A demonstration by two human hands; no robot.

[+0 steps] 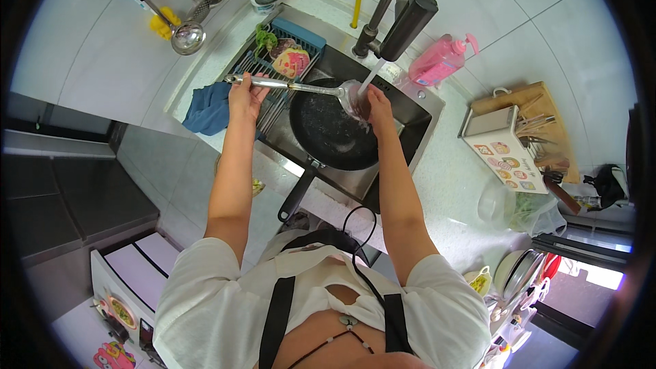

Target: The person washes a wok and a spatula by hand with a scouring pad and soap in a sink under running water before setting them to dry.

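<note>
My left hand (247,98) is closed around the handle of a long metal spatula (301,87), near its far left end. At its other end, my right hand (380,111) is against the spatula's broad head, its fingers partly hidden behind it. Water from the dark faucet (408,26) streams onto the head and my right fingers. Below sits a black frying pan (328,133) with wet-looking patches, resting in the steel sink (403,178). Its black handle (296,195) reaches over the front edge toward me.
A drying rack (273,104) with sponges (292,63) spans the sink's left side. Left of it lies a blue cloth (207,109). A pink pump bottle (439,61) stands behind right. A utensil holder (502,154) is farther right. Ladles (188,37) hang on the left wall.
</note>
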